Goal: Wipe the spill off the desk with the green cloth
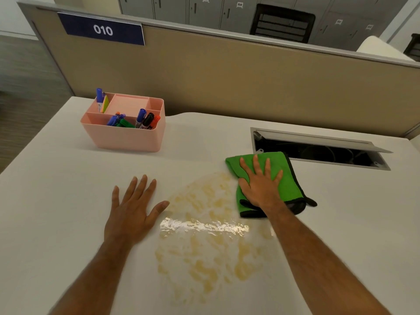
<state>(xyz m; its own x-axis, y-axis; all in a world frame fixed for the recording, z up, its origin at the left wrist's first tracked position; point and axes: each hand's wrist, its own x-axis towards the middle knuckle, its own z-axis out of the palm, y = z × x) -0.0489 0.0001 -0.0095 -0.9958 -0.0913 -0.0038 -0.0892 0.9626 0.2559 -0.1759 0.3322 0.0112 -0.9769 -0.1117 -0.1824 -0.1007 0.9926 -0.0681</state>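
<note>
A yellowish, smeared spill spreads over the middle of the white desk, with a wet shine across it. The folded green cloth, edged in black, lies flat at the spill's upper right edge. My right hand presses flat on the cloth, fingers spread and pointing away from me. Resting palm-down on the bare desk just left of the spill, my left hand has its fingers apart and holds nothing.
A pink desk organiser with several markers stands at the back left. An open cable hatch with a raised lid sits just behind the cloth at the back right. A tan partition bearing a "010" sign closes the desk's far side.
</note>
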